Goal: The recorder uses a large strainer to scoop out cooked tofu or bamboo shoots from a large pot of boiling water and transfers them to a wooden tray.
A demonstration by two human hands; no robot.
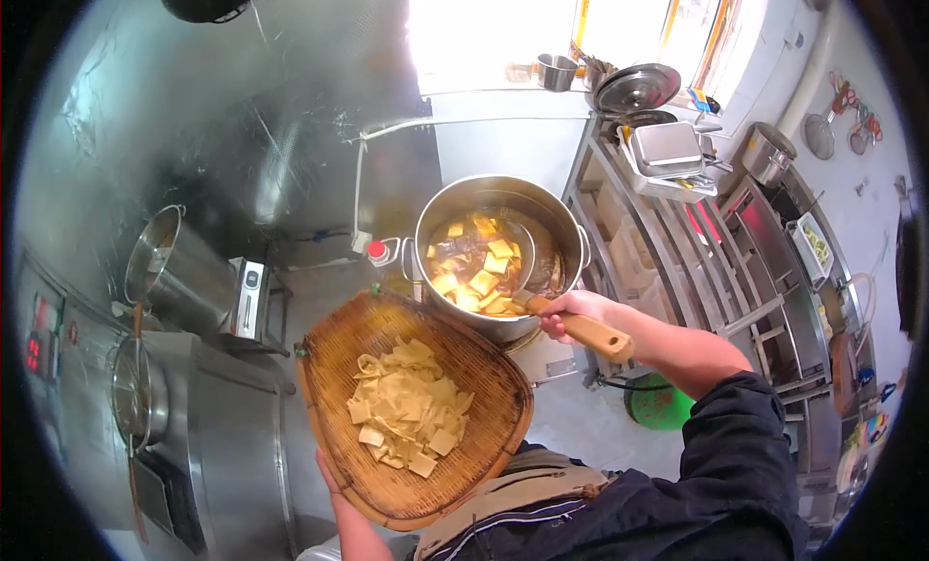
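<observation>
My right hand (577, 314) grips the wooden handle (599, 337) of a metal utensil, whose round head (533, 241) lies partly in the dark broth. The broth fills a large steel stockpot (501, 183) in front of me, with yellow-white tofu-like squares (484, 281) floating in it, mostly at the left and near side. Against my body, my left hand (326, 474) holds up a woven bamboo basket (501, 387) by its lower left edge; the fingers are mostly hidden beneath. A heap of pale tofu-skin-like strips and squares (410, 408) lies in the basket, whose far rim is beside the pot.
Steel racks (653, 234) with pans and a white basket (675, 191) stand at the right. A tall steel pot (181, 270) is at the left, above a steel counter (232, 430) with a strainer (134, 387). A green round object (659, 405) sits low on the right.
</observation>
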